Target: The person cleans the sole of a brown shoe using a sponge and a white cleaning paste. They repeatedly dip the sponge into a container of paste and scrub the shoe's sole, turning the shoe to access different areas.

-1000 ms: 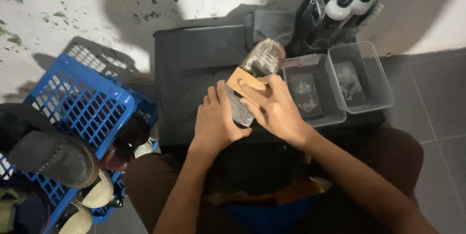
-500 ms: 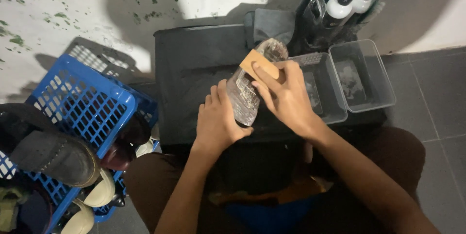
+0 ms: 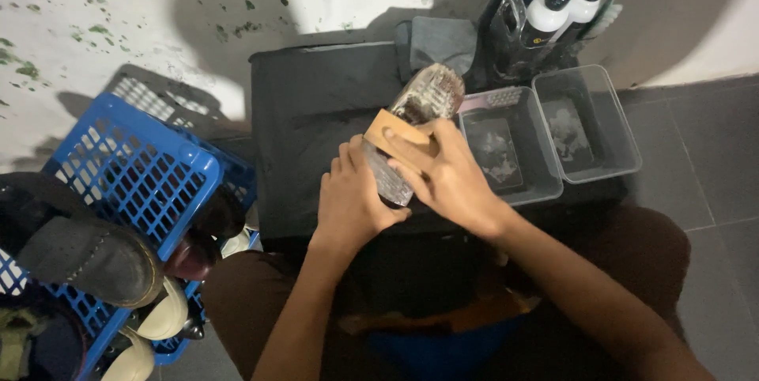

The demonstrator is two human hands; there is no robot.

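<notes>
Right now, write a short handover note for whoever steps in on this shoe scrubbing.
Left hand: grip on the shoe, holding it sole-up on the black box.
Right hand: grip on the wooden brush, pressed against the sole.
Nearby: two clear tubs with water to the right, two white bottles behind them, blue basket of more shoes on the left.
Done: cannot tell how clean the sole is.
Left: the basket shoes look unhandled.
</notes>
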